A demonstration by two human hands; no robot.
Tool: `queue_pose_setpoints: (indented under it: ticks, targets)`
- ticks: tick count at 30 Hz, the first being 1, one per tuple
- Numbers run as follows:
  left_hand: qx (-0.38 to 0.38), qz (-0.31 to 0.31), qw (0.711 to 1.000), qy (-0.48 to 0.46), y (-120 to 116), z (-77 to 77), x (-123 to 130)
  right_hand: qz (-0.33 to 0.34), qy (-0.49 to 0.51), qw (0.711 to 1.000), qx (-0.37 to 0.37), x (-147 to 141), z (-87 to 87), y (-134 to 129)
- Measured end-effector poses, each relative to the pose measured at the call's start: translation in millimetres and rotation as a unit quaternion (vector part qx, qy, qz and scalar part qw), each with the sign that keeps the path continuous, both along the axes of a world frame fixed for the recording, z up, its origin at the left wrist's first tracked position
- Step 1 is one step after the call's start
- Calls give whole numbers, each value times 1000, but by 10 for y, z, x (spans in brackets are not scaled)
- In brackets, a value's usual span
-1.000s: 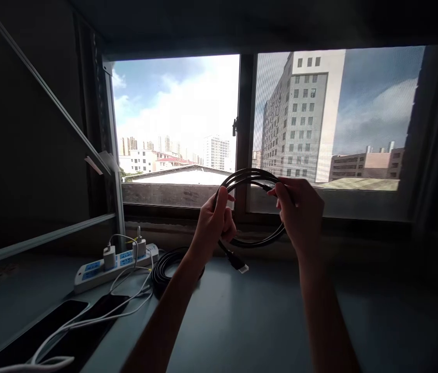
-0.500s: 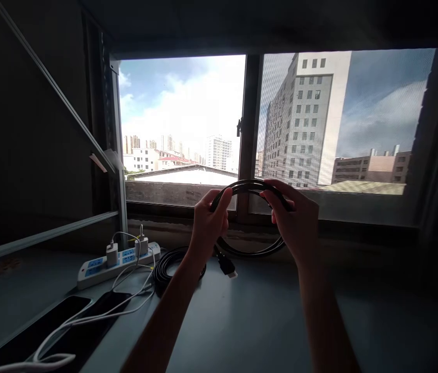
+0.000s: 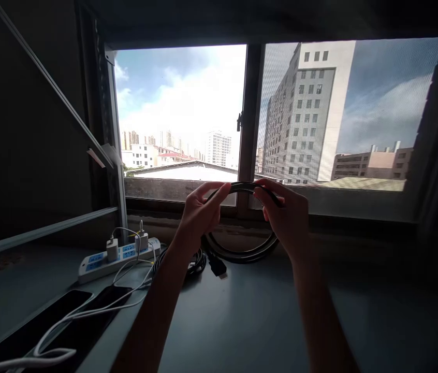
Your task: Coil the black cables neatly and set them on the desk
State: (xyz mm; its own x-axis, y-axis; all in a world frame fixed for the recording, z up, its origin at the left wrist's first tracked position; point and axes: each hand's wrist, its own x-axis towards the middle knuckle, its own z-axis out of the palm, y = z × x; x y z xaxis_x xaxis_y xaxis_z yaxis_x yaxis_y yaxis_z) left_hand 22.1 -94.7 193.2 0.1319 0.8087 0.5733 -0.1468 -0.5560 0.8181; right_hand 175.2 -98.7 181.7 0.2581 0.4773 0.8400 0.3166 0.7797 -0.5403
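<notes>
A black cable [image 3: 242,256] is looped into a ring and held up above the table in front of the window. My left hand [image 3: 202,212] is closed on the upper left of the ring, its thumb along the top. On the upper right, my right hand [image 3: 284,210] pinches the same loops between thumb and fingers. The cable's black plug [image 3: 218,266], with a pale metal tip that looks like HDMI, hangs below my left hand. Behind my left forearm lies a second black cable coil [image 3: 199,264], partly hidden.
A white power strip [image 3: 120,259] with blue sockets and two plugged-in chargers stands at the back left. White cords [image 3: 98,312] run across two dark flat devices [image 3: 36,329] on the grey table [image 3: 242,321]. A metal frame post [image 3: 118,155] rises beside the window.
Both hands have shifted slightly left with the looped cable. My left thumb has straightened along the top of the ring, and the hanging plug has moved left. The view has tilted slightly.
</notes>
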Motion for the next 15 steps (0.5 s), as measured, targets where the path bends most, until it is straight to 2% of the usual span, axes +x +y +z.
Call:
queue_pose_setpoints:
  ticks: [2,4,9,15]
  targets:
    - [-9,-18,1000,23,-9,14,-31,13,-24,1000,8,-8,-10,20]
    - [-12,-11,999,39,-3,17,-41,21,-47,999,16,-13,-20,40]
    - [25,72,995,57,46,-2,-29,21,-61,998,8,-25,-30,56]
    - [115,143,983,16,47,9,-50,-154,-131,979,29,-42,-34,33]
